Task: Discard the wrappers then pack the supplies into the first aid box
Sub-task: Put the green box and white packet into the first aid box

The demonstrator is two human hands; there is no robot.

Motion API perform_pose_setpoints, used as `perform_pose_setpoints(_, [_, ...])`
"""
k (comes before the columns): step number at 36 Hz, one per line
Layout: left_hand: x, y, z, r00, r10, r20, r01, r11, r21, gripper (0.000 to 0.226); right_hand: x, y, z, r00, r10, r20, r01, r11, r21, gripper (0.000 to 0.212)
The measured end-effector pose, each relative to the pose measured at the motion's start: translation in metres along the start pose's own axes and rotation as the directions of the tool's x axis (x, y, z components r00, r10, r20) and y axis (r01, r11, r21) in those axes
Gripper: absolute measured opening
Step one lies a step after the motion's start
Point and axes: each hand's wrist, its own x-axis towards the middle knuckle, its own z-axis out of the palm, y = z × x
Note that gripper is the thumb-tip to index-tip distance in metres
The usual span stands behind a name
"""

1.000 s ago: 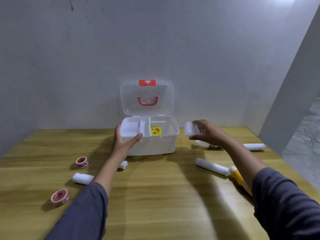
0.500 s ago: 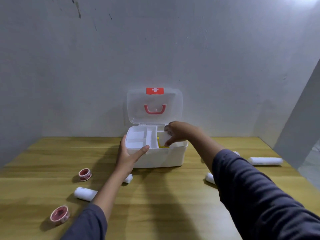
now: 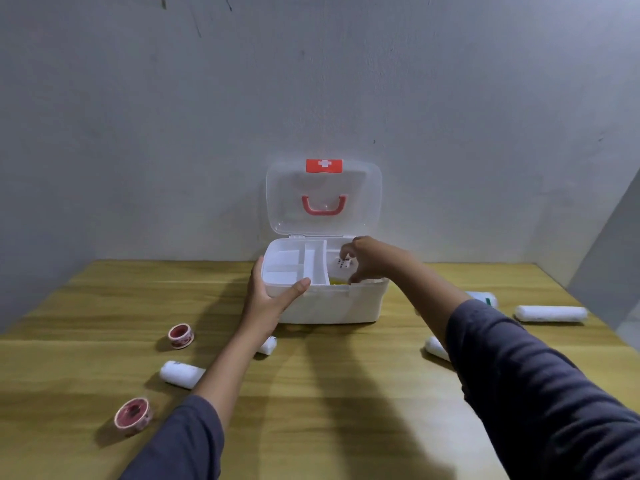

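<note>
A white first aid box (image 3: 332, 303) stands open at the back of a wooden table (image 3: 329, 410), its clear lid (image 3: 323, 199) upright against the wall. On the table lie four white gauze rolls that show clearly: one (image 3: 181, 374) left of the left forearm, a small one (image 3: 268, 345) partly hidden behind that arm, one (image 3: 437, 348) beside the right sleeve, and one (image 3: 550, 313) far right. A further white item with a green mark (image 3: 483, 298) peeks out behind the right arm. Two red tape rolls sit on the left — one (image 3: 180, 336) farther back, one (image 3: 133, 413) nearer. The left hand (image 3: 268, 301) clasps the box's front left corner, thumb on the rim. The right hand (image 3: 369, 259) reaches into the right compartment, fingers curled around a small white pack (image 3: 344, 262) held inside the box, above something yellow (image 3: 336, 280).
</note>
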Motion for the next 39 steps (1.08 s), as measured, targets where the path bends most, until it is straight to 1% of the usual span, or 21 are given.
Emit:
perform_pose_setpoints(4, [0.0, -0.001, 0.0, 1.0, -0.014, -0.005, 0.014, 1.0, 0.001, 0.113, 0.001, -0.008, 0.002, 0.998, -0.049, -0.044, 0.05, 0.999, 0.009, 0.053])
perform_pose_setpoints(8, [0.0, -0.001, 0.0, 1.0, -0.02, -0.016, 0.02, 1.0, 0.002, 0.112, 0.001, -0.017, 0.003, 0.989, -0.081, -0.121, 0.092, 0.992, 0.088, 0.042])
perform_pose_setpoints(11, [0.0, 0.0, 0.002, 1.0, -0.009, -0.024, 0.009, 1.0, 0.003, 0.111, 0.0, -0.019, 0.003, 0.987, -0.065, -0.146, 0.089, 0.982, 0.164, 0.041])
perform_pose_setpoints(13, [-0.001, 0.0, 0.002, 1.0, -0.009, -0.028, 0.009, 1.0, 0.004, 0.111, -0.001, -0.02, 0.004, 0.987, -0.055, -0.152, 0.083, 0.98, 0.183, 0.043])
perform_pose_setpoints(17, [0.001, 0.0, 0.0, 1.0, -0.025, -0.017, 0.026, 1.0, 0.018, 0.114, 0.0, -0.017, 0.007, 0.988, 0.012, -0.154, 0.007, 0.992, 0.123, 0.058])
perform_pose_setpoints(19, [0.001, -0.001, -0.001, 0.999, -0.038, -0.01, 0.038, 0.999, 0.025, 0.116, -0.002, -0.015, 0.005, 0.989, 0.049, -0.14, -0.038, 0.996, 0.077, 0.06])
perform_pose_setpoints(23, [0.001, -0.001, -0.001, 0.999, -0.039, -0.011, 0.039, 0.999, 0.033, 0.118, -0.004, -0.013, 0.007, 0.987, 0.074, -0.141, -0.062, 0.994, 0.086, 0.054])
perform_pose_setpoints(28, [0.0, 0.001, 0.0, 0.999, -0.029, -0.018, 0.03, 0.998, 0.057, 0.118, -0.003, -0.018, 0.009, 0.983, 0.082, -0.162, -0.051, 0.981, 0.187, 0.047])
perform_pose_setpoints(30, [-0.001, 0.002, 0.0, 0.999, -0.031, -0.031, 0.033, 0.998, 0.056, 0.117, -0.008, -0.02, 0.004, 0.978, 0.093, -0.185, -0.043, 0.966, 0.257, 0.045])
perform_pose_setpoints(32, [-0.001, 0.001, 0.002, 0.999, -0.032, -0.038, 0.035, 0.998, 0.056, 0.11, -0.02, -0.019, -0.002, 0.962, 0.122, -0.244, -0.035, 0.942, 0.333, 0.043])
perform_pose_setpoints(34, [0.001, -0.001, 0.002, 0.999, -0.03, -0.04, 0.033, 0.997, 0.064, 0.101, -0.039, -0.014, -0.005, 0.932, 0.171, -0.32, -0.034, 0.919, 0.393, 0.04])
perform_pose_setpoints(35, [0.002, -0.001, 0.002, 0.999, -0.032, -0.035, 0.034, 0.997, 0.066, 0.1, -0.052, -0.011, -0.006, 0.912, 0.202, -0.357, -0.034, 0.905, 0.424, 0.038])
perform_pose_setpoints(37, [0.003, 0.0, 0.0, 0.999, -0.047, -0.023, 0.048, 0.997, 0.064, 0.107, -0.08, -0.003, -0.003, 0.866, 0.28, -0.415, -0.041, 0.866, 0.499, 0.035])
perform_pose_setpoints(39, [0.001, 0.001, 0.001, 0.998, -0.056, -0.016, 0.056, 0.998, 0.042, 0.116, -0.11, 0.008, 0.003, 0.818, 0.371, -0.439, -0.072, 0.825, 0.561, 0.033])
